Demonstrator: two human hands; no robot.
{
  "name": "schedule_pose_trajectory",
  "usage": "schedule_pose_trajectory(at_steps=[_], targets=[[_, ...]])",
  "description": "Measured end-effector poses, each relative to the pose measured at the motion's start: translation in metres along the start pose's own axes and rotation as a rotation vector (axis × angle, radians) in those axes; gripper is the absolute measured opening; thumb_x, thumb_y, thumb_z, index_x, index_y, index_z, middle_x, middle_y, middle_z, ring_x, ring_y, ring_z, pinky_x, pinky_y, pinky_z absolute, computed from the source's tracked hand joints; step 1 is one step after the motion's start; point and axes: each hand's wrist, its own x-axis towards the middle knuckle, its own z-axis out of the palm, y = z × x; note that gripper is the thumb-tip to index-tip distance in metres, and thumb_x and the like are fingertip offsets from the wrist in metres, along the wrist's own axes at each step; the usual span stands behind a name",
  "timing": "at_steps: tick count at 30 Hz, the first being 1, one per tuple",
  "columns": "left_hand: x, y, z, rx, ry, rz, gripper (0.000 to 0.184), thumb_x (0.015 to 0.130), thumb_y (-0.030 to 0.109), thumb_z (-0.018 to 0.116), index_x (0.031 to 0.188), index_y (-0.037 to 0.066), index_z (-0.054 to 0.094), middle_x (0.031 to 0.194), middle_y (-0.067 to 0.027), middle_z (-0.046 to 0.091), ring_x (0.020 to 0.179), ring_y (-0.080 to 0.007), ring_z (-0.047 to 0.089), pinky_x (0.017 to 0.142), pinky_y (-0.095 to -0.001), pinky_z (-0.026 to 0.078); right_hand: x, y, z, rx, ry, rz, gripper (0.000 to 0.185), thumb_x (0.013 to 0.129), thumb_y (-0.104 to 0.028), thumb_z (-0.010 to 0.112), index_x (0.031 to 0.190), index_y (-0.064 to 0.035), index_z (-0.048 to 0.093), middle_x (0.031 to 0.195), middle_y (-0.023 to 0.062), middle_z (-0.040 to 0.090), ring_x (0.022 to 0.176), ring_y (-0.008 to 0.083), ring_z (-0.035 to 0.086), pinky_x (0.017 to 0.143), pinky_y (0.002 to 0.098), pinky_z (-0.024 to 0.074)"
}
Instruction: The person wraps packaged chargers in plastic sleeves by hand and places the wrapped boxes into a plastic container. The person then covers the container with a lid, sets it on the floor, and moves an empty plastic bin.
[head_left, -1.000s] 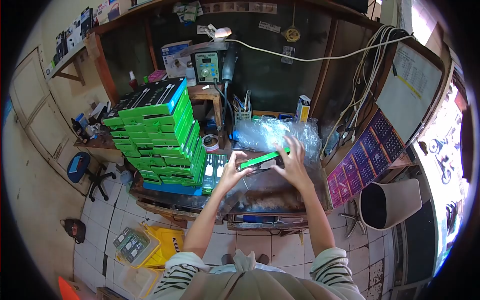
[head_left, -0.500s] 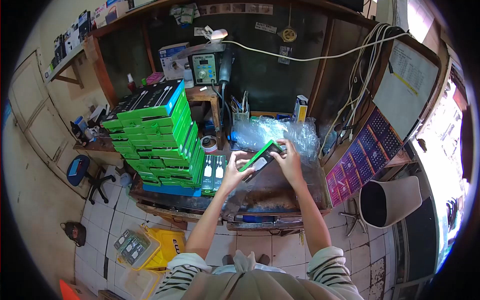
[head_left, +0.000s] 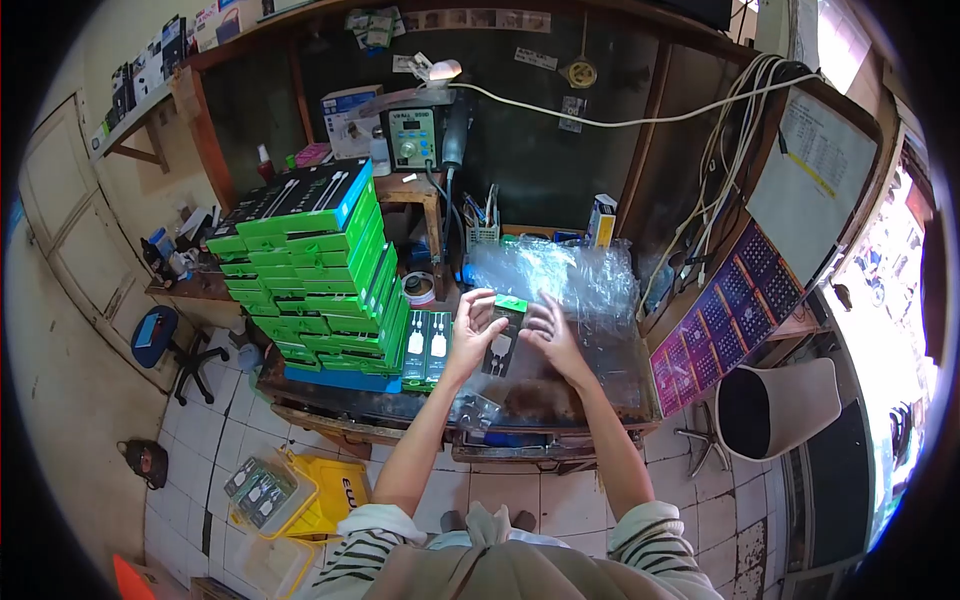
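Observation:
A black box with a green end (head_left: 501,345) stands between my hands at the middle of the desk, its printed face toward me. My left hand (head_left: 474,333) is at its left edge, thumb against or just before the box; whether it grips cannot be told. My right hand (head_left: 552,338) is a little to the right of the box, fingers spread and slightly blurred, holding nothing. Two similar boxes (head_left: 427,346) lie side by side left of my left hand, next to a tall stack of green and black boxes (head_left: 320,270).
Clear crumpled plastic (head_left: 560,270) lies behind my hands. A soldering station (head_left: 410,138) sits on a small wooden shelf at the back. On the floor is a yellow bin (head_left: 330,490) beside boxes. A white chair (head_left: 800,405) is at the right.
The box has turned from a slant between both hands to nearly upright in view. My right hand has let go of it, opened and moved slightly down and left.

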Motion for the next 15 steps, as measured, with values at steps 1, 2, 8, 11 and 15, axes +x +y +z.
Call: schedule_pose_trajectory(at_steps=[1,2,8,11,15], targets=[[0.001,-0.003,0.0,0.002,-0.004,0.001,0.049,0.075,-0.003,0.063,0.116,0.006,0.038,0.11,-0.0067,0.051,0.105,-0.0136,0.049,0.092,-0.0264,0.039,-0.002,0.007,0.002,-0.013,0.002,0.043,0.055,0.076,-0.02,0.069,0.122,-0.003,0.043,0.117,0.0112,0.049,0.102,0.0165,0.05,0.087,0.0317,0.0404],[0.0,-0.006,0.0,0.002,-0.008,-0.002,0.049,0.075,-0.003,0.063,0.116,0.006,0.038,0.11,-0.0067,0.051,0.105,-0.0136,0.049,0.092,-0.0264,0.039,-0.002,0.013,0.002,-0.012,0.007,0.043,0.055,0.076,-0.02,0.069,0.122,-0.003,0.043,0.117,0.0112,0.049,0.102,0.0165,0.05,0.087,0.0317,0.0404],[-0.008,-0.02,-0.004,0.074,-0.036,-0.013,0.048,0.076,-0.004,0.06,0.117,0.005,0.037,0.111,-0.0093,0.05,0.108,-0.0164,0.047,0.092,-0.0283,0.039,-0.003,0.028,0.004,0.076,0.014,0.071,0.036,0.075,-0.005,0.066,0.108,-0.001,0.051,0.096,0.0016,0.057,0.092,0.009,0.053,0.082,0.0227,0.0418],[-0.011,-0.024,-0.008,0.036,-0.062,-0.05,0.047,0.076,-0.002,0.061,0.117,0.005,0.038,0.115,-0.0105,0.049,0.11,-0.0172,0.047,0.093,-0.0291,0.039,-0.005,0.04,0.005,0.121,0.047,0.047,0.035,0.073,-0.002,0.067,0.104,-0.0023,0.051,0.097,0.0038,0.057,0.092,0.0104,0.054,0.081,0.0232,0.0434],[-0.019,-0.028,-0.007,0.02,-0.033,-0.051,0.051,0.076,-0.002,0.061,0.12,0.005,0.036,0.117,-0.0102,0.048,0.11,-0.0177,0.047,0.092,-0.0297,0.04,-0.013,0.042,0.008,0.234,0.095,0.068,0.033,0.076,-0.002,0.065,0.105,-0.0023,0.049,0.099,0.0058,0.057,0.095,0.0116,0.054,0.082,0.0242,0.0433]])
